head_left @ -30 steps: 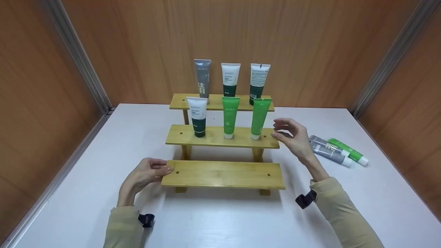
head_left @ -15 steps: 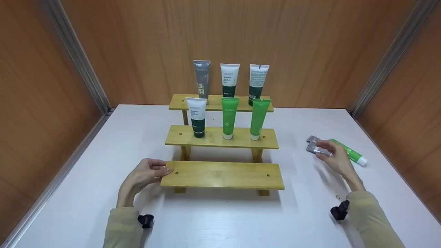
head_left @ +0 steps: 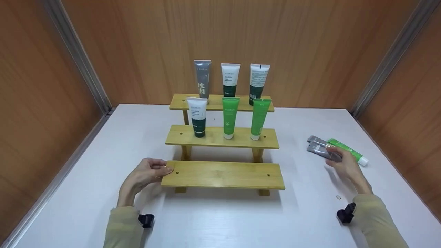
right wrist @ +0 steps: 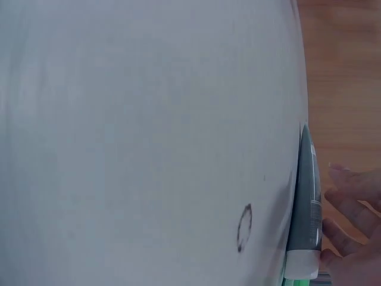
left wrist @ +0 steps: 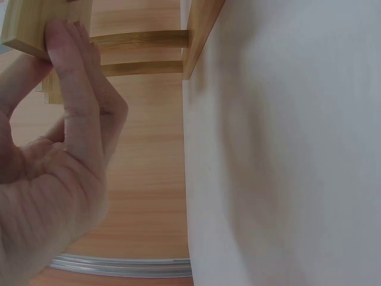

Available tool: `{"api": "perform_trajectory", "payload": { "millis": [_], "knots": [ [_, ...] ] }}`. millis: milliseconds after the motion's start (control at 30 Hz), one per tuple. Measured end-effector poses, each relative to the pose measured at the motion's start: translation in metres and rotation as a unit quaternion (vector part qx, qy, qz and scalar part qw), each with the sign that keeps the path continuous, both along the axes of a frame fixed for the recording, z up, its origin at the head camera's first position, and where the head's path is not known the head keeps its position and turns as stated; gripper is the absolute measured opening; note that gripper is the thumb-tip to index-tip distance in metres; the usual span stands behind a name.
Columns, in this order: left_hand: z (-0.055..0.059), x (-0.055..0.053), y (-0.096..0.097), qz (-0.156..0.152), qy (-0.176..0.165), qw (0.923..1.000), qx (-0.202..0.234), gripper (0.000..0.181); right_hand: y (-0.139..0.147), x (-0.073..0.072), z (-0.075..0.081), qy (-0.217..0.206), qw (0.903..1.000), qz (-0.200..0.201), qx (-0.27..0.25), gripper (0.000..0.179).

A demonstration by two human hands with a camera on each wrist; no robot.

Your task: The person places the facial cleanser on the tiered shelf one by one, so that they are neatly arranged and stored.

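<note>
My left hand point(head_left: 146, 175) pinches the left end of the lowest step of a three-step wooden display stand point(head_left: 224, 174). In the left wrist view, the fingers point(left wrist: 74, 101) lie against that step's edge. On the right, my right hand point(head_left: 348, 168) is over a grey squeeze tube point(head_left: 318, 150) lying on the table, covering its cap end. The right wrist view has the fingertips point(right wrist: 333, 196) right beside this tube point(right wrist: 306, 202), fingers loosely bent. Another grey tube point(head_left: 315, 139) and a green tube point(head_left: 351, 150) lie alongside it.
The top step bears a grey tube point(head_left: 202, 77) and two white-and-dark-green tubes point(head_left: 230, 77). A white-and-dark-green tube point(head_left: 198, 117) and two green tubes point(head_left: 230, 117) stand on the middle step. A small thin ring point(head_left: 338, 197) lies on the white table point(head_left: 220, 220). Wooden panels point(head_left: 220, 41) enclose it.
My right hand has moved from beside the middle step, rightward and down to the lying tubes, then slightly further toward the grey tube's cap end. My left hand stays at the lowest step.
</note>
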State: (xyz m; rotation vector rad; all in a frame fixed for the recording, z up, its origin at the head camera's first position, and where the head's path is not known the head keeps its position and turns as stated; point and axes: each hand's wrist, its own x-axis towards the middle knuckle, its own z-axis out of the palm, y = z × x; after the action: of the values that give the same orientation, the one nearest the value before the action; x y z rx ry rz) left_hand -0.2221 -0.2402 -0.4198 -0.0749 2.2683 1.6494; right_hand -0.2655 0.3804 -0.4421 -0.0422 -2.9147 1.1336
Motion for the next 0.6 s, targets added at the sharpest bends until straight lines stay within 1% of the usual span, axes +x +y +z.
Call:
{"api": "perform_trajectory", "payload": {
  "millis": [133, 233, 333, 500, 600],
  "knots": [
    [0.0006, -0.0001, 0.0001, 0.002, 0.000, 1.0000, 0.000, 0.059, 0.0004, 0.0005, -0.0001, -0.010, 0.9999, -0.002, 0.000, 0.058],
    [0.0008, -0.0003, 0.0003, 0.006, -0.001, 1.0000, 0.002, 0.058, 0.0006, 0.0012, -0.0001, -0.009, 0.9999, 0.000, 0.004, 0.057],
    [0.0004, -0.0001, 0.0000, 0.002, 0.002, 1.0000, 0.003, 0.058, 0.0016, 0.0017, -0.0005, -0.010, 0.9999, 0.004, 0.003, 0.057],
    [-0.0002, 0.0008, -0.0009, -0.005, 0.009, 0.9999, 0.006, 0.059, 0.0033, 0.0037, -0.0007, 0.000, 0.9999, 0.014, -0.003, 0.055],
    [0.0001, 0.0009, -0.0012, -0.006, 0.008, 0.9999, 0.008, 0.060, 0.0034, 0.0050, -0.0001, 0.006, 0.9998, 0.016, -0.004, 0.052]
  ]
}}
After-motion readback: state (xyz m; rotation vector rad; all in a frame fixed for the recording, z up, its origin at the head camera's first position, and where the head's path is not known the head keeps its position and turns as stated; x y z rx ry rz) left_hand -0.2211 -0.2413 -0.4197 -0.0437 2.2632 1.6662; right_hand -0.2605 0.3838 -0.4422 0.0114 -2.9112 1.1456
